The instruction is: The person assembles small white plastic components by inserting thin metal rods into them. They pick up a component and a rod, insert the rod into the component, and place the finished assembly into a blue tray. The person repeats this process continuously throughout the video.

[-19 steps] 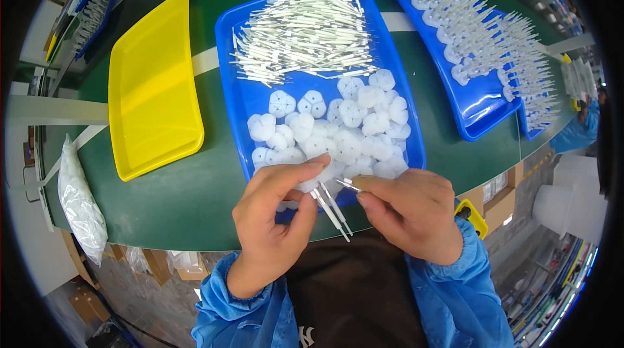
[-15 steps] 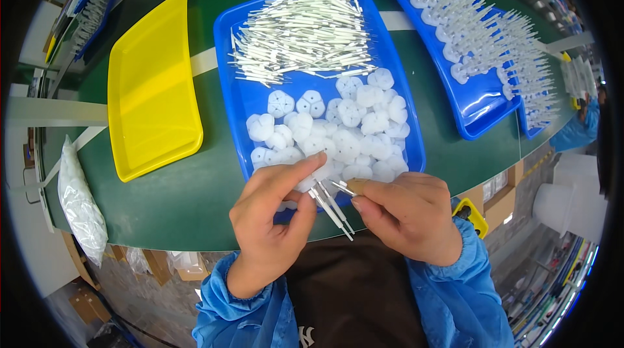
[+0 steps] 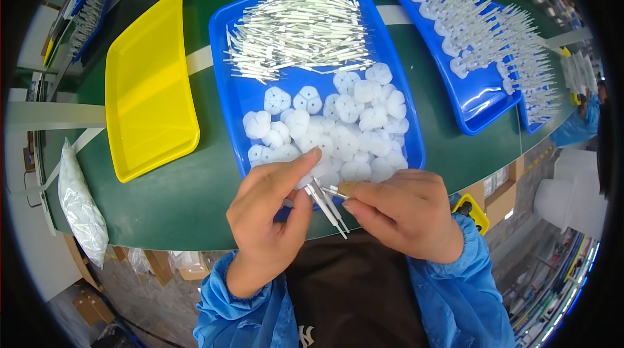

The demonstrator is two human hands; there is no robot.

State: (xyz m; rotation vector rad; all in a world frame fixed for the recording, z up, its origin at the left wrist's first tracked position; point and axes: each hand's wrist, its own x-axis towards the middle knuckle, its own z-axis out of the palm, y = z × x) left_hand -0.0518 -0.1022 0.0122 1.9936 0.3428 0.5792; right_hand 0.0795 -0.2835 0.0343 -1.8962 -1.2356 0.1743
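Pinching w/ both hands, head view only. Left hand (image 3: 270, 218): thumb and forefinger closed together on a white lobed cap (image 3: 305, 181) w/ thin white pins (image 3: 327, 208) sticking out of it toward the person; forefinger lies across the top, thumb comes up from below. Right hand (image 3: 406, 211): fingers curled in, thumb and forefinger tips clamped on the end of one pin right next to the left hand's bundle. Fingertips of both hands nearly touching, grips meeting over the near edge of the middle blue tray (image 3: 413, 127).

Pins look slim, straight, whitish-grey; a few show below the left grip, fanned slightly, tips pointing down-right toward the dark apron (image 3: 354, 296). Cap mostly covered by the forefinger, so can't tell how many pins sit in it.

Held piece sits just at the tray's near rim, above the green counter (image 3: 188, 198) edge, between the two hands.

Middle tray: loose pile of white pins (image 3: 299, 26) in the far half, heap of white lobed caps (image 3: 351, 123) in the near half, touching the left fingertip area. Yellow tray (image 3: 146, 88) on the left, well apart from the hands. Second blue tray (image 3: 468, 97) on the right carries rows of caps w/ pins in them (image 3: 481, 29). Clear plastic bag (image 3: 78, 201) hangs at the counter's left near edge. Blue sleeves (image 3: 468, 289) on both forearms.
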